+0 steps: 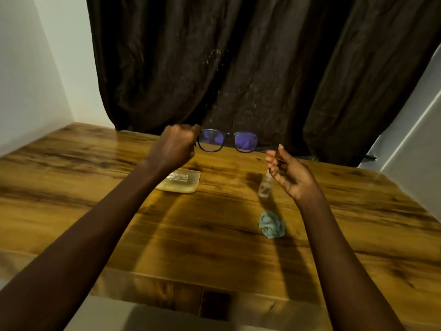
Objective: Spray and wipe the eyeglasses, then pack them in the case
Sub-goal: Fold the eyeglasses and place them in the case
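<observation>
One hand, your left hand (pixel 176 149), grips the glasses (pixel 228 140): keep fingers off the lenses while your slack right hand (pixel 288 175) fetches the cloth (pixel 272 224) at its six o'clock.

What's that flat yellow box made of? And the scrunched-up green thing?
The flat yellowish half-see-through case looks like soft, slightly glossy plastic, or maybe rubbery silicone: light glows through it and its corners are rounded. The crumpled pale teal cloth looks like soft, matte fabric, probably microfibre, since it sits in loose folds with no shine.
</observation>
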